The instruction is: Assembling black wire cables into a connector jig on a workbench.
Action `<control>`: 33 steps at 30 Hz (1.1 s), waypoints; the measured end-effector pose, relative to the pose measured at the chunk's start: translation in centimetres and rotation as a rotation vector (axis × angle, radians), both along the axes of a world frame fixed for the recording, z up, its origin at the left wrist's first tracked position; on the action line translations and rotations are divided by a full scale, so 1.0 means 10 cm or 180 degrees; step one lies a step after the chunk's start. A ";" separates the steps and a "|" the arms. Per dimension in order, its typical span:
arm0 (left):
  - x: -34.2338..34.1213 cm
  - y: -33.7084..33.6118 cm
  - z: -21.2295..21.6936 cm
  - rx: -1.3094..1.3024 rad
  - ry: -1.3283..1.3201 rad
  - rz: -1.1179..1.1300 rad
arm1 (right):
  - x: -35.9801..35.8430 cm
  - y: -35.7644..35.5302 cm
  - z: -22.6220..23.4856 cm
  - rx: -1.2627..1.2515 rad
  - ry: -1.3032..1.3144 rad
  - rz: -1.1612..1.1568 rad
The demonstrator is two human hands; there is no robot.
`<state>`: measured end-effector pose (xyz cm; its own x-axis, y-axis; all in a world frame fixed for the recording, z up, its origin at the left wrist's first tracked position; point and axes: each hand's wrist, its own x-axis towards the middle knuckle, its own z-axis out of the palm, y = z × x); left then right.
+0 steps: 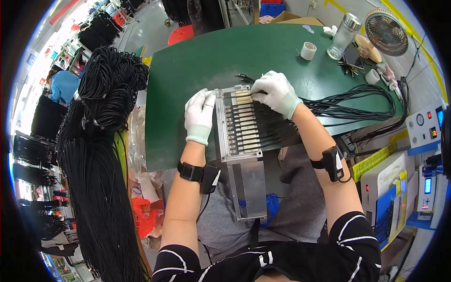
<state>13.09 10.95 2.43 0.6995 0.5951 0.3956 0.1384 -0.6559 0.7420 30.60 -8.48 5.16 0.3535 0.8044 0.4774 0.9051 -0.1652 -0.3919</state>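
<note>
A clear rectangular fixture (222,127) lies at the front of the green table, with a row of slots that hold several small cable connectors (230,124) side by side. Their black cables run off to the right. At the fixture's upper left corner my white-gloved left hand (199,111) is closed, fingers curled in. Whatever lies between its fingertips is hidden. My right hand (275,92), also gloved, is pinched at the upper right corner on black cables (243,77), whose tips stick out past the fingers. Below the table edge hangs a clear panel (249,188) over my lap.
A loop of black cables (371,101) lies on the green table (197,56). Tape roll (308,50), glass jar (344,36) and small fan (386,32) stand at the far right. Large black cable bundles (101,178) hang at left. Machines with displays (425,127) stand at right.
</note>
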 end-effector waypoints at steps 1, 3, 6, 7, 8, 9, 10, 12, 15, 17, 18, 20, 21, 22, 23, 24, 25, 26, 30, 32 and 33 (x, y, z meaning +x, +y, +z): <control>-0.01 0.00 -0.01 0.0002 0.0002 0.0002 | 0.01 0.00 0.02 0.0027 -0.0386 -0.0090; -0.03 0.00 -0.02 0.0117 0.0151 -0.0040 | 0.01 0.00 0.02 -0.0001 -0.0464 -0.0103; -0.04 0.01 -0.08 0.0232 0.0226 -0.0099 | 0.00 -0.01 0.01 -0.0069 -0.0613 -0.0132; -0.03 0.01 -0.11 0.0294 0.0218 -0.0132 | 0.00 -0.01 0.01 -0.0104 -0.0666 -0.0184; -0.03 0.02 -0.12 0.0357 0.0211 -0.0165 | 0.00 0.00 0.01 -0.0139 -0.0719 -0.0236; -0.03 0.01 -0.12 0.0355 0.0212 -0.0166 | 0.00 0.01 0.02 -0.0173 -0.0775 -0.0287; -0.02 0.01 -0.11 0.0351 0.0263 -0.0160 | -0.01 0.01 0.02 -0.0174 -0.0774 -0.0287; -0.02 0.00 -0.10 0.0343 0.0363 -0.0150 | -0.02 0.01 0.03 -0.0237 -0.0777 -0.0315; -0.02 -0.01 -0.06 0.0340 0.0537 -0.0157 | -0.06 0.00 0.07 -0.0243 -0.0807 -0.0330; -0.03 0.00 -0.07 0.0338 0.0627 -0.0159 | -0.09 -0.01 0.09 -0.0190 -0.0867 -0.0329; -0.04 0.02 -0.10 0.0344 0.0575 -0.0187 | -0.09 0.00 0.09 -0.0190 -0.0864 -0.0326; -0.03 0.01 -0.09 0.0356 0.0458 -0.0252 | -0.08 0.00 0.10 -0.0374 -0.0910 -0.0384; -0.03 0.01 -0.09 0.0355 0.0457 -0.0252 | -0.08 0.01 0.10 -0.0466 -0.0933 -0.0411; -0.02 0.02 -0.09 0.0352 0.0427 -0.0300 | -0.09 0.01 0.11 -0.0466 -0.0935 -0.0410; -0.01 0.01 -0.09 0.0350 0.0396 -0.0346 | -0.10 0.02 0.11 -0.0462 -0.0902 -0.0380; 0.00 -0.01 -0.08 0.0345 0.0368 -0.0393 | -0.12 0.02 0.11 -0.0460 -0.0867 -0.0348; 0.02 -0.06 -0.09 0.0342 0.0368 -0.0390 | -0.12 0.02 0.11 -0.0457 -0.0833 -0.0316; 0.04 -0.15 -0.10 0.0823 0.0339 -0.0434 | -0.12 0.03 0.10 -0.0457 -0.0831 -0.0310; 0.09 -0.34 -0.01 0.1807 0.0545 -0.0554 | -0.05 0.02 0.01 -0.0463 -0.0549 -0.0263; 0.10 -0.37 0.11 0.1857 0.1083 -0.0607 | 0.09 0.06 -0.05 -0.0156 -0.0810 -0.1125; 0.10 -0.39 0.12 0.1871 0.1072 -0.0609 | 0.16 0.06 -0.08 0.0002 -0.0937 -0.1557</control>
